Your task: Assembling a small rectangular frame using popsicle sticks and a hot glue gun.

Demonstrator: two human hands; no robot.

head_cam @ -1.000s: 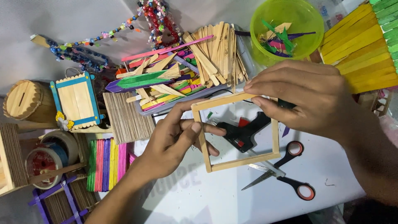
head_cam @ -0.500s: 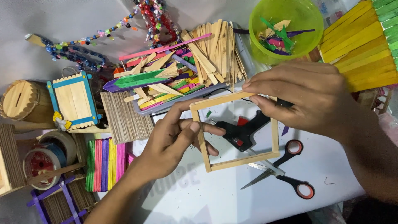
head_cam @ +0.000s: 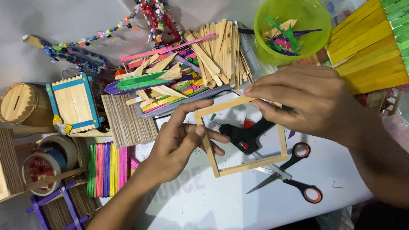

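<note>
Compared with the earlier frame, the wooden stick frame (head_cam: pixel 240 138) sits unchanged, pinched by left hand (head_cam: pixel 181 142) and right hand (head_cam: pixel 309 100) fingers. Scissors (head_cam: pixel 294 172) lie below the right fingers; a green bowl (head_cam: pixel 317 30) lies above them.

The wooden frame (head_cam: pixel 243 136) is a square of four plain, pale craft sticks joined at the corners, open in the middle. It lies nearly flat just above the white bench (head_cam: pixel 204 200), turned slightly so its top edge runs up to the right. The left hand (head_cam: pixel 181 142) pinches its left stick, thumb on top and fingers reaching through the opening. The right hand (head_cam: pixel 306 100) covers the top right corner, its fingertips pressing on the top stick. The bottom stick and most of the right stick are free. Whether the frame rests on the bench or is lifted slightly cannot be told.
</note>
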